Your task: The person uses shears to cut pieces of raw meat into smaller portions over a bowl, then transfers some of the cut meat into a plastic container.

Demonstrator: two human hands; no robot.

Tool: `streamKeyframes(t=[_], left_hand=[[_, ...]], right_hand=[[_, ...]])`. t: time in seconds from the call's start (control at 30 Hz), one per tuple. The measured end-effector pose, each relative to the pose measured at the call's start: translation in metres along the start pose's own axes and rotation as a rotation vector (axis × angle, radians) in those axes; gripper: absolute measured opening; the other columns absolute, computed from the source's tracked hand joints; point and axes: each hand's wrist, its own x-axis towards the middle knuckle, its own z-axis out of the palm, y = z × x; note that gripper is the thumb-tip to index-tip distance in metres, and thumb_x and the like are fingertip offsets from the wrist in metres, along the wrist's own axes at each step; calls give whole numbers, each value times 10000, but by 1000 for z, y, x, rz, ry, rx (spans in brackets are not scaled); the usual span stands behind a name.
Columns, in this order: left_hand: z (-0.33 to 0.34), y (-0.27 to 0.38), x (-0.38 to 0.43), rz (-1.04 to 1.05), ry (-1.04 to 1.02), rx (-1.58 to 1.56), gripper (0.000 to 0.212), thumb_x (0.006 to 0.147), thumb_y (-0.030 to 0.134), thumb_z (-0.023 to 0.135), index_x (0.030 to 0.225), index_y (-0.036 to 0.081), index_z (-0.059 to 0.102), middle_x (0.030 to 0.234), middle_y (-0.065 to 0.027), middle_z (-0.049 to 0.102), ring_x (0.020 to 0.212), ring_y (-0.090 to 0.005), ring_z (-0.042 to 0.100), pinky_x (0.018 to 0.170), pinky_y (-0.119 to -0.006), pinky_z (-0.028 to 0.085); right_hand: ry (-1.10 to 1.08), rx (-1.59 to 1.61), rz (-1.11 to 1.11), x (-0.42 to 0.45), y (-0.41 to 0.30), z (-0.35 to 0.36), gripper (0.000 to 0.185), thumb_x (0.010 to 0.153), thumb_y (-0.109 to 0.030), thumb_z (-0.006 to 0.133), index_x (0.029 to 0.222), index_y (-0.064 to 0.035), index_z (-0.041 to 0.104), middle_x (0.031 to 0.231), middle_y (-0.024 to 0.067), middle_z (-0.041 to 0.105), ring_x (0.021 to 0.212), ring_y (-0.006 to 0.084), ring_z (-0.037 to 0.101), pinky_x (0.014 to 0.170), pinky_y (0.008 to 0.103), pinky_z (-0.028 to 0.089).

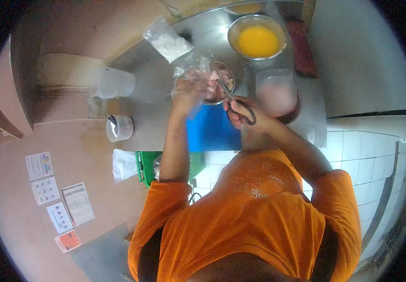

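Note:
My right hand (pixel 240 111) grips a pair of scissors (pixel 246 112) by their dark handles, the blades pointing up and left over a metal bowl (pixel 233 86). In the bowl lie pinkish pieces that look like raw meat (pixel 226 75). My left hand (pixel 190 88), in or behind clear plastic, holds a pale pink piece (pixel 214 75) at the blades, at the bowl's left side. Whether the blades touch the piece is too blurred to tell. Below the bowl lies a blue board (pixel 213 128), flat on the steel table.
A steel bowl of yellow liquid (pixel 258 41) stands at the back right, a bag of white powder (pixel 169 44) at the back left. To the right is a container with pinkish contents (pixel 277 93); left are plastic tubs (pixel 119 128). A green bin (pixel 148 167) stands below the table's front edge.

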Motion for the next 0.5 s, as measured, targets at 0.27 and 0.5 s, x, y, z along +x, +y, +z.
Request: streamKeyframes(t=[0.27, 0.5], left_hand=[[43, -10, 4, 30, 261, -930, 491, 883, 435, 583, 1106, -1, 544, 929, -119, 615, 885, -199, 583, 701, -339, 495], [67, -51, 16, 72, 102, -919, 363, 933, 369, 522, 1033, 24, 578, 895, -98, 617, 829, -231, 603, 718, -397, 490]], right_hand=[[-56, 2, 39, 2, -4, 8, 426, 900, -490, 533, 970, -74, 478, 636, -40, 397, 512, 72, 409, 472, 218, 347], [65, 31, 25, 3, -3, 11, 326, 935, -389, 525, 931, -65, 491, 604, -23, 420, 481, 89, 444, 434, 240, 374]])
